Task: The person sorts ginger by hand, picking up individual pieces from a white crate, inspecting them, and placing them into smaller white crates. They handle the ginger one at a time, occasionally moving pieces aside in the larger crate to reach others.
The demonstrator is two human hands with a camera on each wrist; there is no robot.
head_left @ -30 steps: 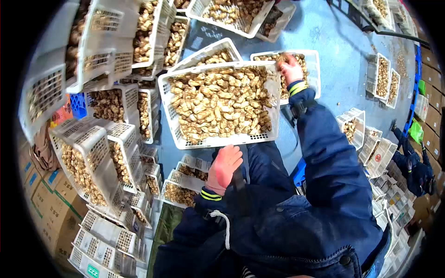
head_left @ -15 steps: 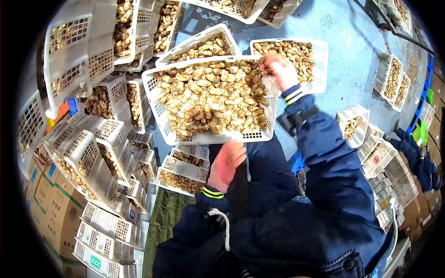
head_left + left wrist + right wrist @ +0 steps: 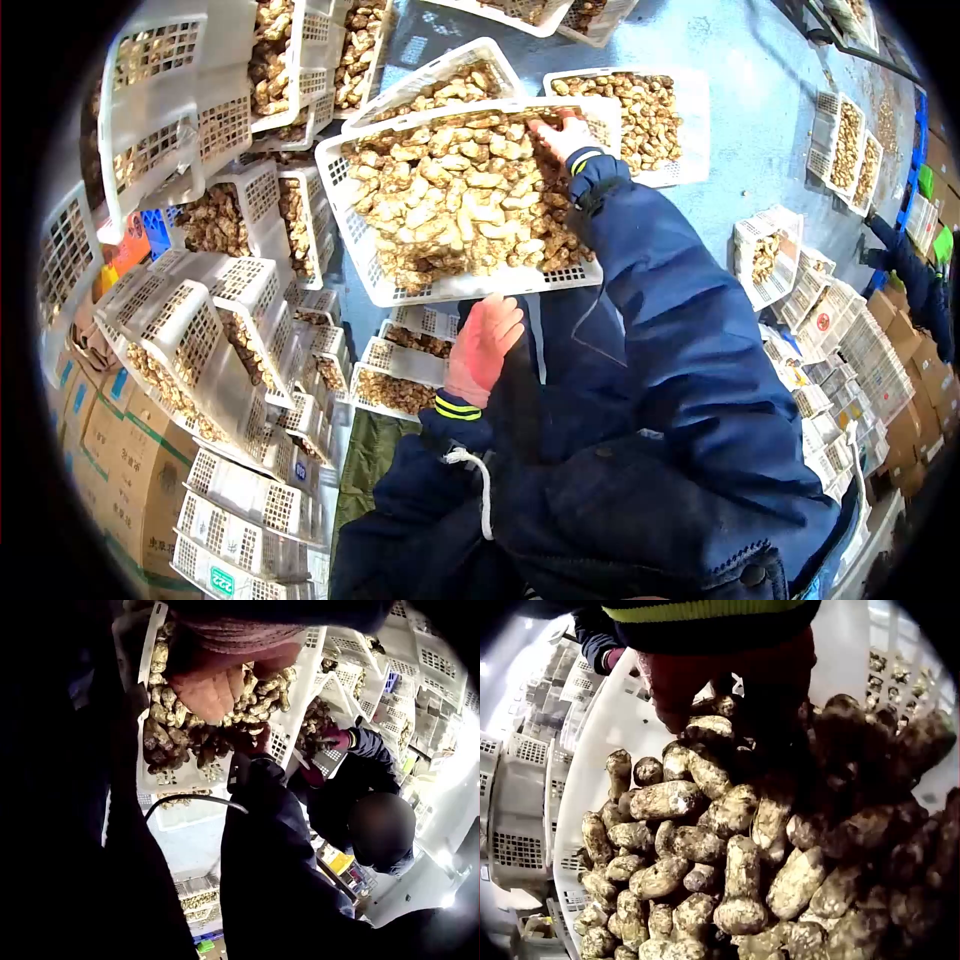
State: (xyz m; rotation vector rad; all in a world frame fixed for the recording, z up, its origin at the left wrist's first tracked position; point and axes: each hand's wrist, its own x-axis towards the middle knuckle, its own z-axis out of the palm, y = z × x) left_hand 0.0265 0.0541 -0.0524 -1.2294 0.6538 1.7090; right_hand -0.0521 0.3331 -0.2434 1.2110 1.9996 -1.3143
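Note:
A white perforated crate, heaped with brown-and-cream mushrooms, fills the centre of the head view. My left hand is at its near rim, palm up with relaxed fingers, holding nothing visible. My right hand reaches into the crate's far right part, thumb apart from the fingers. In the right wrist view, this hand is down among mushrooms, its fingertips in shadow; whether they grip one cannot be told. The left wrist view shows my left hand in front of the crate's contents.
Two filled crates stand behind, one at the left and one at the right. Stacked crates line the left side, with cardboard boxes below. The left wrist view includes another person in dark clothes beside a crate.
My right hand has moved from above the right rear crate, leftward past the central crate's side wall, into its mushrooms. My left hand has stayed near the near rim.

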